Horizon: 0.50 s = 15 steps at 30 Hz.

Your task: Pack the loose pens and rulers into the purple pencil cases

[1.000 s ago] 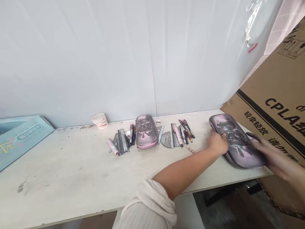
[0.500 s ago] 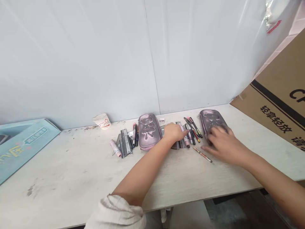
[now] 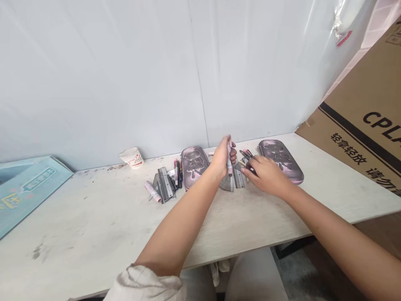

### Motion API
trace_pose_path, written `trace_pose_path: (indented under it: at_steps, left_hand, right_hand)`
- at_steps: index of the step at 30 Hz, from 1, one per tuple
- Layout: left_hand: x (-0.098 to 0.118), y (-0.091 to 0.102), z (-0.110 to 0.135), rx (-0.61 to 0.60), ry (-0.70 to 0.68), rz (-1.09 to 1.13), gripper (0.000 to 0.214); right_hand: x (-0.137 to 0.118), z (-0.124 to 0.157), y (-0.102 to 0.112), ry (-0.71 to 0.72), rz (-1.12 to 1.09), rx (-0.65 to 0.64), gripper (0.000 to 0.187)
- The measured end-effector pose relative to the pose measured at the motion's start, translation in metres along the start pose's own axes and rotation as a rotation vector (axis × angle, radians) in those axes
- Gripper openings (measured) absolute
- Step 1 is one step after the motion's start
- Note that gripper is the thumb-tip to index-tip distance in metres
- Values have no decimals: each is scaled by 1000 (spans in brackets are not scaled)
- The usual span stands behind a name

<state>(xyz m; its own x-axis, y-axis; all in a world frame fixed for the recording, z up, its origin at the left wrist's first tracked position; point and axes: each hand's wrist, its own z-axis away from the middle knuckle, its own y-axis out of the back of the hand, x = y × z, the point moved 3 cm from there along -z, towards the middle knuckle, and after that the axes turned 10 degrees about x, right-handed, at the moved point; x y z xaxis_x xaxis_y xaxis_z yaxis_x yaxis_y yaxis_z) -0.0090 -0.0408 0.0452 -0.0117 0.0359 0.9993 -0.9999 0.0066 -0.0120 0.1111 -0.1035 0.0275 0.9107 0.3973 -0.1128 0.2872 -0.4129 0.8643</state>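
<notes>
My left hand is closed around a pink marker with a dark end, held nearly upright. Below it lie a clear protractor and a ruler. My right hand curls its fingers round a few dark pens, whose ends stick out beyond the fingertips; how many is hidden. One shiny mauve pencil case with an embossed figure rests just beyond my right hand. A second matching pencil case lies left of my left hand, partly covered by that arm.
Another group of stationery lies left of the cases: a pink tube, rulers and pens. Against the wall stands a paper cup. A blue box is at far left, a large cardboard carton at right.
My left hand has lifted the pink marker upright off the table. My right hand has moved left, from the right pencil case to the pens. The loose patterned pencil no longer shows on the tabletop.
</notes>
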Motion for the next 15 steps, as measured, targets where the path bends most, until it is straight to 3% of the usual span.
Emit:
trace_pose_path:
  at_steps: [2, 5, 9, 15]
  left_hand:
    - [15, -1, 13, -85, 107, 309, 44]
    - [32, -4, 30, -145, 169, 544, 39]
    - [46, -7, 44, -139, 196, 707, 33]
    - [62, -1, 45, -84, 160, 806, 29]
  right_hand:
    - [-14, -2, 2, 86, -170, -55, 40]
    - [-29, 0, 5, 120, -297, -60, 37]
    - [-34, 1, 16, 67, -405, -28, 35]
    - [-35, -3, 37, 18, -371, 45, 40]
